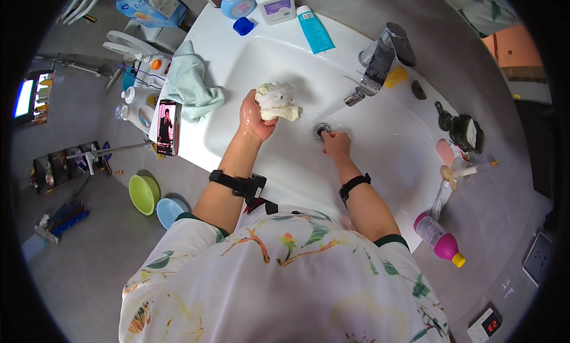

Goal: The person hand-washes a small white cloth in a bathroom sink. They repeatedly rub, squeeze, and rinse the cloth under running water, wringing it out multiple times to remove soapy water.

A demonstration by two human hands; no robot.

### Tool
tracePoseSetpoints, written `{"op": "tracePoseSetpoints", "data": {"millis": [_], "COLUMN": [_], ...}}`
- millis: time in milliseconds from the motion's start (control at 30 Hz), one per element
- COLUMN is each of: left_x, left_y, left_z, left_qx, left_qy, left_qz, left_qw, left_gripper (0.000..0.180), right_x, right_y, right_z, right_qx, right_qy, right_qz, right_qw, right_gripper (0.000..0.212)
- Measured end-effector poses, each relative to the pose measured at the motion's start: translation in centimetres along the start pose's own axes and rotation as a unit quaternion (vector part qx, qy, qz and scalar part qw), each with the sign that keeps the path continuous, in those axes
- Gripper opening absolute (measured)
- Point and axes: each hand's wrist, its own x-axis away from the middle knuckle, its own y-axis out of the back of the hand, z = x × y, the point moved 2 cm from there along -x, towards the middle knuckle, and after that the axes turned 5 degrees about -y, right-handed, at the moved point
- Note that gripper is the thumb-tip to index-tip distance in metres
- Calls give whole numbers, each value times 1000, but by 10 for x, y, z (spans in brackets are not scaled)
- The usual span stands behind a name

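My left hand (pixel 256 118) grips a bunched, wet cream-white cloth (pixel 278 101) above the left part of the white sink (pixel 249 58). Its skin is shiny with water. My right hand (pixel 336 143) reaches to the bottom of the basin, its fingers closed on the round metal drain stopper (pixel 322 130). The fingertips partly cover the stopper. Just beyond that hand, the chrome faucet (pixel 378 64) points down into the basin, and what looks like a thin stream of water runs from it toward the drain.
A pale green towel (pixel 193 85) hangs over the left rim beside a phone (pixel 168 127). Along the back stand a white bottle (pixel 274 5), a blue bottle (pixel 237 3) and a teal tube (pixel 315 29). At right lies a pink bottle (pixel 438 236). Green (pixel 144 194) and blue basins (pixel 171 212) sit lower left.
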Motion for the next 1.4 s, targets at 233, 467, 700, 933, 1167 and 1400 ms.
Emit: {"op": "tracePoseSetpoints", "data": {"millis": [233,467,700,933,1167,1400], "left_x": [5,-3,-8,4,0,-9], "left_y": [4,2,4,-11,12,26], "left_z": [19,31,39,44,30,31], "left_qx": [11,-8,-43,-142,-336,-356], "left_qy": [56,69,98,134,-7,-84], "left_qz": [-2,22,67,50,52,66], "left_qw": [998,997,992,980,940,928], "left_gripper": [28,28,28,22,26,33], "right_x": [-6,-15,-17,49,51,56], "right_y": [0,-6,-4,12,39,47], "right_z": [-6,-13,-9,59,49,40], "right_qx": [-60,-40,-19,-472,-358,-338], "right_qy": [-35,-28,-64,-67,92,148], "right_qz": [-17,-8,4,363,154,-5], "right_qw": [997,999,998,800,916,929], "right_gripper": [20,20,23,36,34,39]}}
